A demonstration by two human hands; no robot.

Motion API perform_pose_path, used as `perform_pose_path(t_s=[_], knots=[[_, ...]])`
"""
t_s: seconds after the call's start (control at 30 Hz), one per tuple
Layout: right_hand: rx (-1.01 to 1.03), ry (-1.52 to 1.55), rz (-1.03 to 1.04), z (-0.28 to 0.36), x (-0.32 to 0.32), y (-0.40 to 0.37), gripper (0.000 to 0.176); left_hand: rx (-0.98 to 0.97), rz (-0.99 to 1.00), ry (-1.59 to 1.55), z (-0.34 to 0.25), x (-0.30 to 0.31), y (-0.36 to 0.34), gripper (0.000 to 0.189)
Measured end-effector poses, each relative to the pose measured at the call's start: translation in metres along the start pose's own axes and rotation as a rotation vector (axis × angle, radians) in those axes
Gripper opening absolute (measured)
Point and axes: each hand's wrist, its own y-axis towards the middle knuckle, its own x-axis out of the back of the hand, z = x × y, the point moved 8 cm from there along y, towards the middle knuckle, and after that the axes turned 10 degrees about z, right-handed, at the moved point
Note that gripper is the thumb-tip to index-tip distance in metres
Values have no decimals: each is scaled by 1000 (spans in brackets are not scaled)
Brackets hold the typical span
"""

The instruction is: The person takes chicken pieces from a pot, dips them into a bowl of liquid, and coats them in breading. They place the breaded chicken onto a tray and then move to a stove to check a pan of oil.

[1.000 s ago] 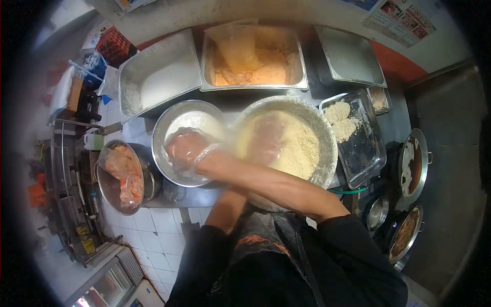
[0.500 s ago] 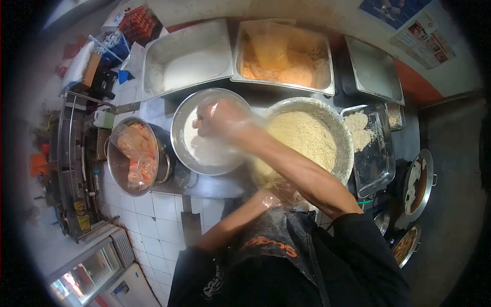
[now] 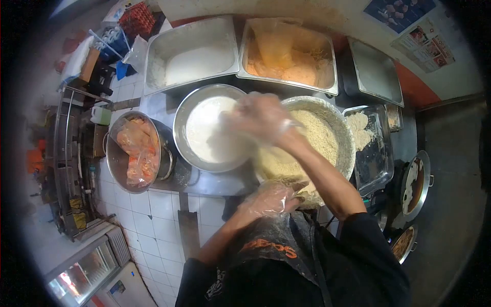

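My right hand [image 3: 260,118], in a clear plastic glove, is smeared by motion between two vessels, so its fingers cannot be read. Under its left side lies a metal bowl [image 3: 185,148] with white powder [image 3: 205,128]. To the right stands a wide basin [image 3: 348,137] of pale yellow flour-like crumbs [image 3: 318,130], its rim dusted. At the basin's near edge my left hand [image 3: 270,199], also gloved in plastic, is closed at the rim, fingers pointing right and partly hidden.
Behind stand metal pans: one with white powder [image 3: 197,64], one with orange powder [image 3: 294,69] and a plastic bag. At left is a pot [image 3: 115,169] with bagged orange-pink pieces [image 3: 140,153]. A floury tray [image 3: 373,171] and round pans [image 3: 415,189] lie right.
My right hand has moved right, from over the metal bowl toward the gap beside the basin. More of my left hand shows at the basin's near rim.
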Motion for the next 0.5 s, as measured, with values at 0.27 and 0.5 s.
perform_pose_path(t_s=[0.27,0.5], knots=[[-218,4,-65,-68,32,-75,41,-328,-564,-133,7,6,-21,46],[-295,121,-183,-155,24,-125,44,-243,-531,-80,15,2,-7,46]])
